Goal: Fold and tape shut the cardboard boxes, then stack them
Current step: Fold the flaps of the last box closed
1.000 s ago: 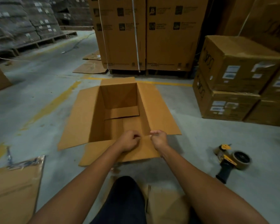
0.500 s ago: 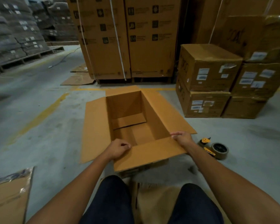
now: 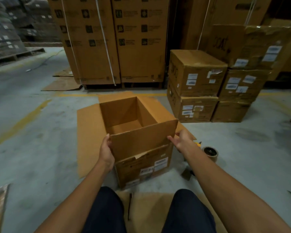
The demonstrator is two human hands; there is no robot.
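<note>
I am working the folding step: the box (image 3: 142, 167) is sitting open on the floor (image 3: 40, 148) before my knees. My left hand (image 3: 107, 148) is gripping the near flap (image 3: 141, 140), my right hand (image 3: 181, 140) pinching its other edge. Next, I judge, I am tipping it inward.

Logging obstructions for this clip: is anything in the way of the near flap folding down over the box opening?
Nothing visible. The near flap stands upright, held at its side edges by the left hand and right hand. The part of the box interior in view holds nothing; the flap hides the nearest part.
</note>
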